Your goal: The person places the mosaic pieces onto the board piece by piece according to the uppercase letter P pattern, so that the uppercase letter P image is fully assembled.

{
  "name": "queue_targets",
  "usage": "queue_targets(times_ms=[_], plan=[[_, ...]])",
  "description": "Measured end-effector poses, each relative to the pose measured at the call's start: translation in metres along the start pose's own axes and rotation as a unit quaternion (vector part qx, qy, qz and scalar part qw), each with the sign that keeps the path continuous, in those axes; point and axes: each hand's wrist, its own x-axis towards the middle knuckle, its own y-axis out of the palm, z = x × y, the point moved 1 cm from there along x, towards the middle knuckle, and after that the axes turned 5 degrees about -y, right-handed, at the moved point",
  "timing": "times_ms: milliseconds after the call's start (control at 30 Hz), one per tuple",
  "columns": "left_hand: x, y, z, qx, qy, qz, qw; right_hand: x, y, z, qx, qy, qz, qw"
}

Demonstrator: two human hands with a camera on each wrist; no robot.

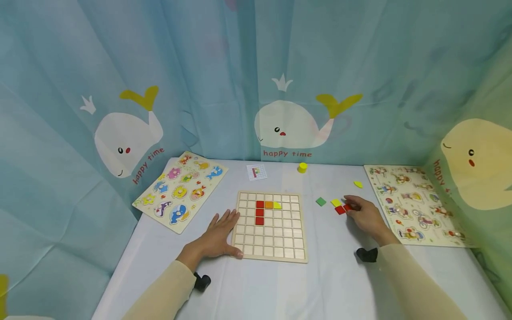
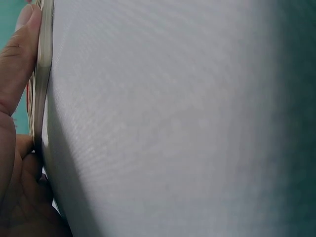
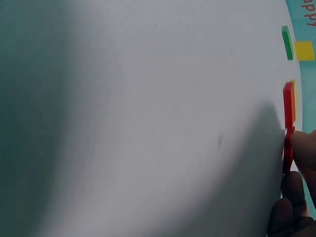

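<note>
A wooden grid board (image 1: 280,259) lies in the middle of the table. On it are three red tiles (image 1: 260,212) in a column, with an orange tile (image 1: 269,205) and a yellow-green rounded tile (image 1: 277,205) to the right of the top one. My left hand (image 1: 218,235) rests along the board's left side, fingers spread; its thumb (image 2: 19,64) lies against the board edge. My right hand (image 1: 366,217) pinches a red square tile (image 3: 288,153) at the tabletop. Right beside it lie another red tile (image 1: 340,210) and a yellow tile (image 1: 335,202).
A green tile (image 1: 321,202) and a yellow leaf-shaped piece (image 1: 358,184) lie nearby. Behind the board are a small pattern card (image 1: 256,172) and a yellow cylinder (image 1: 302,167). Picture puzzle boards flank it, sea animals (image 1: 208,182) left and figures (image 1: 412,209) right. Curtains enclose the table.
</note>
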Motion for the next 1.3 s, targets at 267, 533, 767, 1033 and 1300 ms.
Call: queue_targets(times_ms=[267, 533, 767, 1033, 1300], plan=[[0.000, -0.002, -0.003, -0.002, 0.001, -0.001, 1.0000, -0.021, -0.012, -0.017, -0.017, -0.002, -0.006, 1.000], [-0.001, -0.001, -0.003, -0.001, -0.006, 0.000, 1.0000, -0.023, -0.009, -0.027, -0.007, 0.041, -0.032, 0.999], [-0.001, -0.001, -0.002, -0.004, -0.003, -0.004, 1.0000, -0.023, -0.003, -0.023, -0.015, 0.044, -0.063, 0.997], [-0.002, -0.001, -0.002, -0.003, -0.001, -0.006, 1.0000, -0.024, -0.003, -0.020, -0.014, 0.057, -0.063, 0.996], [-0.002, -0.002, -0.003, -0.007, -0.001, -0.004, 1.0000, -0.022, -0.001, -0.023, -0.021, 0.068, -0.063, 0.995]])
